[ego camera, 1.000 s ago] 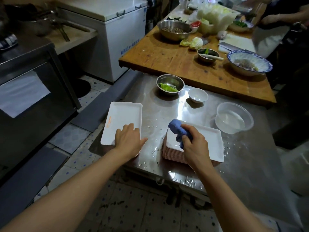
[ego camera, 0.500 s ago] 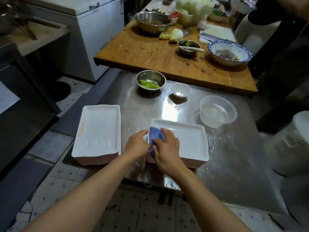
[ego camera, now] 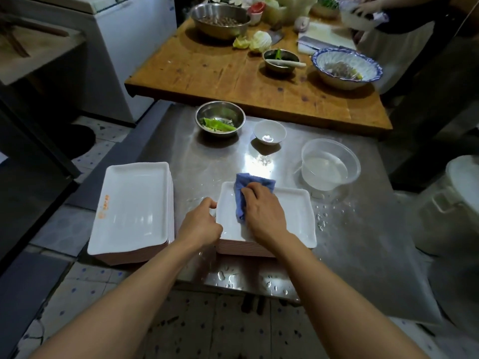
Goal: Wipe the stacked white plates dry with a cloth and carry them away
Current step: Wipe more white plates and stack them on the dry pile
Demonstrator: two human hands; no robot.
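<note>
cloth on the top plate, two stacks on the steel table

at the left edge of the steel table [ego camera: 207, 161] sits a stack of white plates [ego camera: 134, 206], rectangular, with an orange mark near the top plate's left rim; no hand touches it. just to its right the left hand [ego camera: 201, 225] grips the left rim of a second stack of plates [ego camera: 293, 221], fingers curled around the edge. on that stack's top plate the right hand [ego camera: 263, 212] presses a blue cloth [ego camera: 245, 189] flat against the plate's left part; its fingers are bent over the cloth, and the cloth sticks out beyond the fingertips toward the far rim. water drops lie on the steel to the right of this stack and along the table's near edge.

farther back on the steel, from left to right: a metal bowl [ego camera: 220, 117] holding green vegetable pieces, a small white bowl [ego camera: 269, 131] with a little wetness at the bottom, and a clear plastic bowl [ego camera: 330, 163] partly filled with water.

behind them a wooden table [ego camera: 207, 71] carries a large metal bowl [ego camera: 220, 19] with brownish contents, loose cabbage pieces [ego camera: 256, 41], a small metal bowl [ego camera: 281, 59] with greens and a pale stick lying across it, and a blue-rimmed bowl [ego camera: 347, 67] with some food in it. at the far right a white bucket [ego camera: 451, 203] stands beside the steel table.
</note>
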